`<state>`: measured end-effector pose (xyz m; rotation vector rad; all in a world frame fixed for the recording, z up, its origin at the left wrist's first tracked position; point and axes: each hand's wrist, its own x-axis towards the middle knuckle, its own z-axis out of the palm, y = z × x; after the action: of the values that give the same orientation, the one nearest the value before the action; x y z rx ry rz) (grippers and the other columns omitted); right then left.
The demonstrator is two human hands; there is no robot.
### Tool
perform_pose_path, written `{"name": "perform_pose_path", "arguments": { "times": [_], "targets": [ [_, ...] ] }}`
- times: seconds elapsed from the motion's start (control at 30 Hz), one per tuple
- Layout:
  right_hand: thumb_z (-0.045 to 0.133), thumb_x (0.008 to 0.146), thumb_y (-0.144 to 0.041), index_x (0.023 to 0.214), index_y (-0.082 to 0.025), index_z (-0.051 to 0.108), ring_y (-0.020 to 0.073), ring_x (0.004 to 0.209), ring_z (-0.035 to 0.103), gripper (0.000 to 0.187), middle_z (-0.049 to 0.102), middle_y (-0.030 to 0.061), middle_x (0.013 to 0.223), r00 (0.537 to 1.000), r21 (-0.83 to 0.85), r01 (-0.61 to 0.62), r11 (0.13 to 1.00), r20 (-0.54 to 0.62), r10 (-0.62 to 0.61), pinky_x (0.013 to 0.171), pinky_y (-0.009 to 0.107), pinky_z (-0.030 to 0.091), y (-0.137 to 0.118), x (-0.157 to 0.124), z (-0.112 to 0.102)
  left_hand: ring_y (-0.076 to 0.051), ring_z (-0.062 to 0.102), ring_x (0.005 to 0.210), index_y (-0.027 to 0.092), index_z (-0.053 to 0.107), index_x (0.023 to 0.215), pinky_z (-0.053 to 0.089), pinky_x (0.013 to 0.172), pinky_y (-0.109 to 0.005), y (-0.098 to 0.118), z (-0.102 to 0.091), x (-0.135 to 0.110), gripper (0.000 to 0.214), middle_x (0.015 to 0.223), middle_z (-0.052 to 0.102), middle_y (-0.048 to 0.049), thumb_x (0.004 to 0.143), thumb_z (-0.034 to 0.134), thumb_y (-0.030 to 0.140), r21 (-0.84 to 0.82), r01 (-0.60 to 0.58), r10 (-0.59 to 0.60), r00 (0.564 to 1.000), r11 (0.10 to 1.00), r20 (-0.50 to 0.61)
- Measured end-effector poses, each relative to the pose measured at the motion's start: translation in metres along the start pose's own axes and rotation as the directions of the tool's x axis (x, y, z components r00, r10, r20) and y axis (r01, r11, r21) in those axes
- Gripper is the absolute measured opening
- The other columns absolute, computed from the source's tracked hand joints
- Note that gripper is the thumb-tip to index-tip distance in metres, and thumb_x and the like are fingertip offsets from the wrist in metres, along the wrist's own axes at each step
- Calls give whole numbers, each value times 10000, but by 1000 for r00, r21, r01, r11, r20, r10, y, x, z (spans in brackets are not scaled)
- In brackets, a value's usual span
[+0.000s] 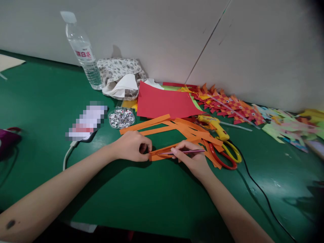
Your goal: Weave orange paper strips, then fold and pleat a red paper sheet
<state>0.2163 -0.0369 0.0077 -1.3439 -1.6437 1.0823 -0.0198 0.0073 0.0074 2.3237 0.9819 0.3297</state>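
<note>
My left hand (133, 146) is closed, pinching the left end of an orange paper strip (162, 152) that lies on the green table (141, 199). My right hand (191, 156) is closed around a thin pink pencil (188, 152) laid along that same strip. Several more orange strips (177, 126) are piled just beyond both hands.
Red-and-yellow scissors (227, 157) and a yellow glue gun (215, 126) with a black cord lie right of my hands. Behind are red paper (164, 101), a tub of googly eyes (122, 118), a water bottle (83, 54), a cloth pouch (118, 76), a phone (86, 123) and woven paper fish (233, 106).
</note>
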Motion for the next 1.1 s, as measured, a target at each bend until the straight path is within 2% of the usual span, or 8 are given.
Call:
{"name": "perform_pose_path", "arguments": {
  "times": [0.43, 0.63, 0.87, 1.1],
  "targets": [
    [654, 811, -345, 643, -195, 620, 116, 506, 532, 228, 639, 2, 592, 999, -12, 33, 999, -5, -33, 514, 251, 426, -1, 0, 0, -77, 551, 513, 175, 665, 650, 326, 479, -165, 1, 0, 1, 54, 573, 639, 33, 659, 626, 211, -33, 9, -10, 1000, 999, -8],
    [660, 808, -376, 653, -200, 625, 120, 506, 530, 237, 649, 8, 599, 1000, 20, -4, 1000, -29, 5, 512, 259, 432, -4, -2, 5, -79, 554, 520, 175, 663, 647, 329, 481, -167, 2, 0, 1, 53, 581, 643, 31, 655, 622, 209, -34, 25, -25, 1000, 999, 4],
    [662, 796, -386, 679, -204, 644, 122, 491, 575, 216, 688, 16, 631, 999, 19, -9, 1000, 41, 9, 499, 251, 460, -5, -1, 9, -78, 544, 513, 176, 662, 650, 329, 482, -170, 1, 1, 1, 56, 599, 661, 28, 656, 624, 217, -38, 23, -23, 1000, 999, -8],
    [658, 795, -380, 681, -195, 654, 116, 480, 566, 218, 693, 23, 635, 999, -11, -9, 1000, 49, 9, 489, 247, 452, -5, 0, 9, -79, 544, 514, 179, 664, 655, 325, 484, -173, 0, 2, 0, 56, 593, 655, 31, 656, 627, 221, -32, 20, -21, 1000, 999, -10]
  ]
}}
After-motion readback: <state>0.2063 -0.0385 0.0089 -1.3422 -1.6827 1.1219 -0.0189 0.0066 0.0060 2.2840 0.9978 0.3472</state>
